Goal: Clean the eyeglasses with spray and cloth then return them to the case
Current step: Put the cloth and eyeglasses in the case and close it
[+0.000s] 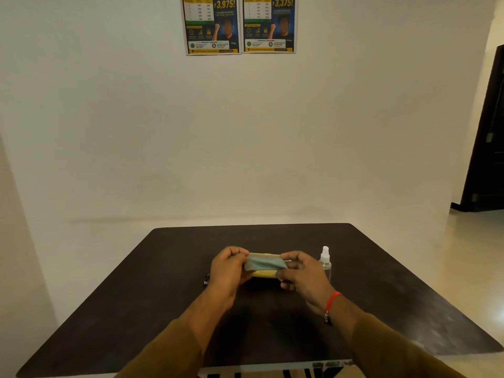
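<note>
A grey-blue cloth (265, 264) is stretched between my two hands above the middle of the dark table (381, 282). My left hand (228, 268) pinches its left end and my right hand (301, 271) pinches its right end. Under and behind the cloth lies a yellowish eyeglass case (264, 273), mostly hidden by the cloth and my fingers. A small clear spray bottle (325, 261) with a white nozzle stands upright just right of my right hand. A small dark piece, perhaps part of the eyeglasses (206, 280), peeks out left of my left wrist; the rest is hidden.
The table stands against a plain pale wall with two posters (240, 23) high up. A dark door (488, 137) is at the far right. A red thread band (333, 300) circles my right wrist.
</note>
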